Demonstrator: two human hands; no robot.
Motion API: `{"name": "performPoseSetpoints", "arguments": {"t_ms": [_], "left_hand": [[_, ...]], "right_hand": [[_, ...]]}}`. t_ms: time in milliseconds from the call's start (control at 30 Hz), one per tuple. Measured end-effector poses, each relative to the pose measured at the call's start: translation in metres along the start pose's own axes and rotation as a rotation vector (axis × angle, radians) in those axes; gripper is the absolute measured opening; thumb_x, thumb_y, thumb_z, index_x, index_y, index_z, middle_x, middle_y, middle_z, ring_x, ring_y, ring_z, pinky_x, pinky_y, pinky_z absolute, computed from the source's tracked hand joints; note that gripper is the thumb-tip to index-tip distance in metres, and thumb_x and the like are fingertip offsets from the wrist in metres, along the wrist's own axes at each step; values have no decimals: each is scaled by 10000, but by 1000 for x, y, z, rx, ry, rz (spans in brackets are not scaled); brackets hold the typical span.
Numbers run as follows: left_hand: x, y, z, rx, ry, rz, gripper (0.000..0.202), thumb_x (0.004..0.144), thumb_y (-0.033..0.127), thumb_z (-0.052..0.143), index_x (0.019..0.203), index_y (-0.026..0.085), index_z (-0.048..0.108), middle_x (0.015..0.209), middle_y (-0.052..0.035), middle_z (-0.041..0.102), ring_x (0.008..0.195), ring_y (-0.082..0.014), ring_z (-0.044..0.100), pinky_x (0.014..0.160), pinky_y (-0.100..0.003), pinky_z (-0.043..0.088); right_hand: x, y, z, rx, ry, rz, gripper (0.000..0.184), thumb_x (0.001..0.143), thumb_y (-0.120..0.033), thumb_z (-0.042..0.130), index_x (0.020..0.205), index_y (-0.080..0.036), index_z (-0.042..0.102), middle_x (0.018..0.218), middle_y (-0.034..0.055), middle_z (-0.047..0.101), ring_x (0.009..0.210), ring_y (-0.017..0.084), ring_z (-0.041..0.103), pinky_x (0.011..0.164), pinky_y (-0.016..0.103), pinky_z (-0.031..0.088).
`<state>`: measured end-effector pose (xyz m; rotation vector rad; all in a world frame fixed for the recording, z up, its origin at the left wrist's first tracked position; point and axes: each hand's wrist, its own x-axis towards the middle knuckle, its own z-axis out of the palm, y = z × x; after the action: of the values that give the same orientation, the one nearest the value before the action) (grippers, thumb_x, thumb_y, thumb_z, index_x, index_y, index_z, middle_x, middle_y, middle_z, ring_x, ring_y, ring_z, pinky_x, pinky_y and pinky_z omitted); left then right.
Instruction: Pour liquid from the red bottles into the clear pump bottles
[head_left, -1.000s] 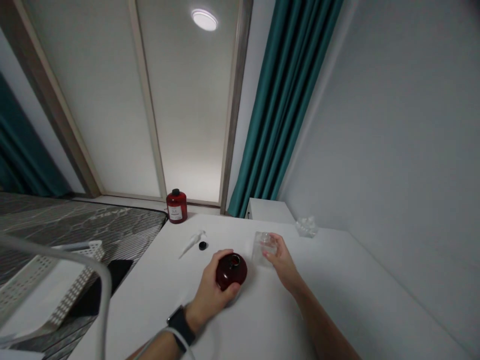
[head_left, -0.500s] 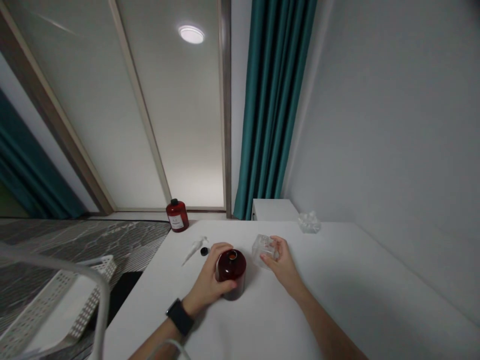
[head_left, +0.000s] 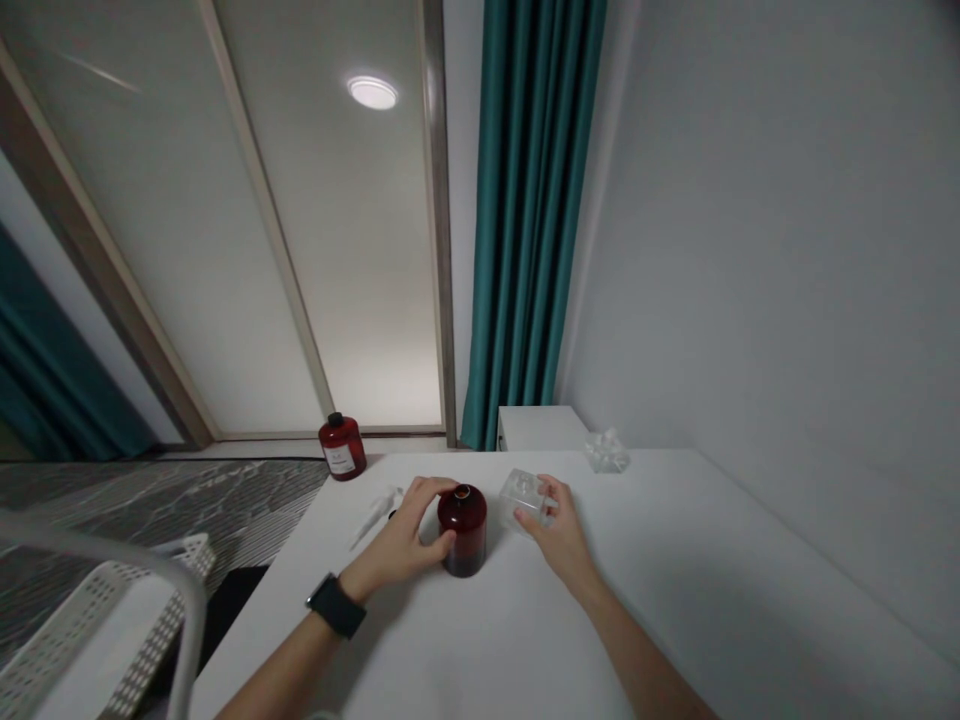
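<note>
On the white table (head_left: 660,600), the left hand (head_left: 397,540) curls around a dark red bottle (head_left: 463,530), probably slick, heavy glass; the right hand (head_left: 561,530) pinches a clear square vessel (head_left: 527,498).

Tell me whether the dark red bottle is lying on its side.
No, the dark red bottle stands upright on the white table, with the left hand curved around it.

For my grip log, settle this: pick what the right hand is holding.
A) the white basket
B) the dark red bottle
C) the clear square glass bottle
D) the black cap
C: the fingers of the right hand wrap the clear square glass bottle, while the left hand is the one on the dark red bottle.
</note>
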<state>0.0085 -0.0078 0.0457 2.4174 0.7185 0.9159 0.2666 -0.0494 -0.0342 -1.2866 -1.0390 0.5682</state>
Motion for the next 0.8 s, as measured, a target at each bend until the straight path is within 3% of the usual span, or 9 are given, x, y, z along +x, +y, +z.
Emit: {"name": "performPoseSetpoints", "arguments": {"t_ms": [133,233,500,633,700,800], "left_hand": [[14,-8,1,-121,-62,31,477,843,213,557,1308,224,451,1319,-118,502,1217,-291,485,979,-444,460],[24,-12,4,-186,-80,53,457,841,218,560,1290,215,474,1277,-110,495,1210,-285,482,1016,-453,436],[38,-14,-1,-296,-177,4,422,921,279,516,1340,232,489,1294,-107,527,1199,-280,506,1008,-427,428],[45,-23,-5,-369,-50,-187,426,991,400,390,1367,212,460,1253,-106,577,1191,-269,531,1052,-438,395],[54,-28,-7,-349,37,-296,427,992,438,395,1334,200,489,1202,-101,610,1170,-261,550,1075,-430,384],[69,-34,-12,-320,62,-370,437,975,465,444,1326,210,503,1192,-91,640,1146,-262,574,1063,-443,406]], "right_hand": [[6,5,1,16,18,-2,637,637,-382,798,1199,-234,538,1198,93,566,1059,277,612,886,447,547],[15,5,2,28,28,1,631,645,-392,792,1191,-231,520,1185,92,568,1086,283,605,943,485,522],[65,-16,23,44,-39,-97,647,642,-396,817,1198,-262,516,1208,81,557,1164,286,576,991,510,507],[88,-28,36,20,-86,-165,658,668,-397,808,1239,-270,509,1269,91,520,1249,292,513,998,493,509],[95,-34,41,4,-133,-195,667,661,-378,817,1249,-272,520,1278,86,527,1242,291,524,1000,485,506],[97,-44,47,-20,-252,-253,663,656,-337,829,1252,-291,543,1305,66,540,1249,278,534,1020,461,496]]}}
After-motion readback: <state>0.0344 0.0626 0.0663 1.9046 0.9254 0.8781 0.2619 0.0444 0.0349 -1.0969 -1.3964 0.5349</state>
